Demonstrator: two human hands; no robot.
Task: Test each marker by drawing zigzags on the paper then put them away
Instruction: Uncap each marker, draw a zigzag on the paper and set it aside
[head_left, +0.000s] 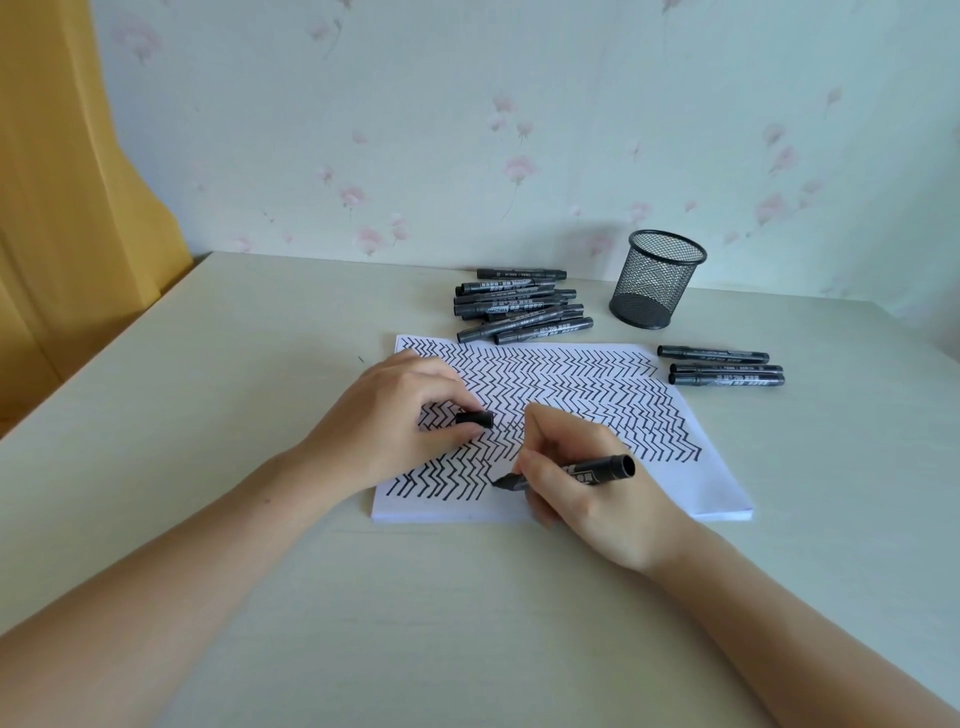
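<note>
Right now my right grip (582, 488) is curled around an uncapped black marker (571, 473), the thumb and forefinger pinching its barrel near the front end. Its tip touches the paper (691, 483) just left of that grip, at the end of the lowest zigzag row, and the blunt rear end of the barrel points up and to the right past my knuckles. My left grip (410, 421) sits just to the left and a little farther from me, heel down on the sheet, with the marker's cap (475, 419) pinched between thumb and fingers. The two grips are near each other but apart.

Under both grips the paper is a thin white stack lying flat on the pale desk (208, 415), nearly covered with rows of black zigzags; only the near right corner is bare. Beyond my left grip, just past the far edge of the sheet, a pile of capped markers (519, 306) lies loosely heaped. Beyond my right grip, farther back, a black mesh pen cup (657, 280) stands upright close to the floral wall (467, 130). Out to the right of that grip, three more capped markers (722, 366) lie side by side, their left ends at the paper's edge. Yellow fabric (67, 182) hangs at the far left.
</note>
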